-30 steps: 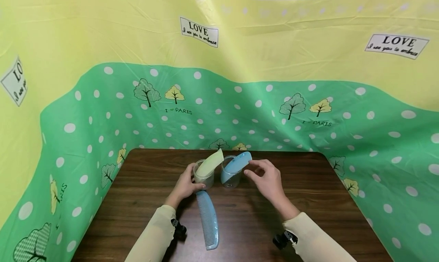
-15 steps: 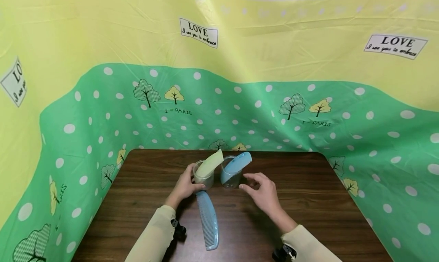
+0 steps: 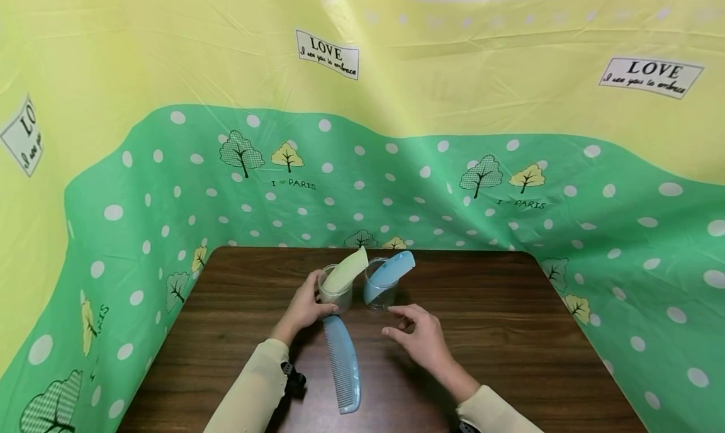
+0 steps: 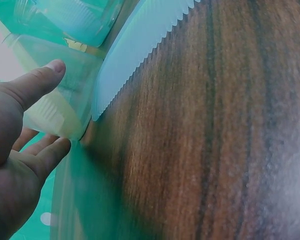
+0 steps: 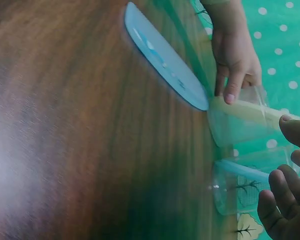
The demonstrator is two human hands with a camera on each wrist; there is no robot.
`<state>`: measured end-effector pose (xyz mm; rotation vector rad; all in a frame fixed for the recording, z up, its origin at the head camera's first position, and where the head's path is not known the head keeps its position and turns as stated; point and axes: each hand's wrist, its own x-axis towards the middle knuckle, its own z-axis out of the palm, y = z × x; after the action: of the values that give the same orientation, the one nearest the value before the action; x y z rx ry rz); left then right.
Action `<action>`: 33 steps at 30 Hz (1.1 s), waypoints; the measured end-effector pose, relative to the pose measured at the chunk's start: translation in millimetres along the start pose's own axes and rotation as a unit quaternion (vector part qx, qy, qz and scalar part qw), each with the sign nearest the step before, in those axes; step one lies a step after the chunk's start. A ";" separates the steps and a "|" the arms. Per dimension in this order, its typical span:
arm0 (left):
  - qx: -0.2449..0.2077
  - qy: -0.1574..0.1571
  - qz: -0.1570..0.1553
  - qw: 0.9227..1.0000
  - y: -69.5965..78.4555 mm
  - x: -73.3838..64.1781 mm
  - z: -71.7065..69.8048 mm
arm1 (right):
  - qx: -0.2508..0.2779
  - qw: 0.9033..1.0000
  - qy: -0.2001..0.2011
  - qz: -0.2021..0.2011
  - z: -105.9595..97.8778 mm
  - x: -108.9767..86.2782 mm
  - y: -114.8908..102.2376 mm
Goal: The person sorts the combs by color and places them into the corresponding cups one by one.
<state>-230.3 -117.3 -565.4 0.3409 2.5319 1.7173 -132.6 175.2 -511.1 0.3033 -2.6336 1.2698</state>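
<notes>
My left hand (image 3: 304, 305) holds a clear plastic cup (image 3: 342, 301), its thumb on the near side and fingers round the left. A pale yellow-green comb (image 3: 347, 270) leans to the right in that cup. Just right of it stands a second clear cup (image 3: 381, 303) with a blue comb (image 3: 393, 268) tilted in it. Another blue comb (image 3: 343, 365) lies on the table, its far end close to the held cup. My right hand (image 3: 421, 337) hovers near the second cup's front right, holding nothing, its fingers loosely bent.
The dark wood table (image 3: 498, 338) ends at a polka-dot green and yellow curtain (image 3: 408, 187) that hangs behind it and along both sides. The two cups stand close together near the table's far edge.
My right hand has come away from the blue comb in the right cup, moving down and left towards me. My left hand, the cups and the combs stay where they were.
</notes>
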 end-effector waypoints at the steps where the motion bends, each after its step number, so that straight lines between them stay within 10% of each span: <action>1: 0.001 0.000 0.000 1.000 -0.1 -0.1 -0.1 | 0.003 1.000 -0.002 0.000 2.0 -1.7 -0.1; 33: 0.010 -0.006 0.005 1.000 0.7 -0.8 -2.0 | -0.002 0.996 -0.091 -0.011 53.0 -40.9 2.4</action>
<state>-229.8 -119.1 -564.0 0.3638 2.5447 1.6887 -98.8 138.9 -556.1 0.4659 -2.7745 1.2864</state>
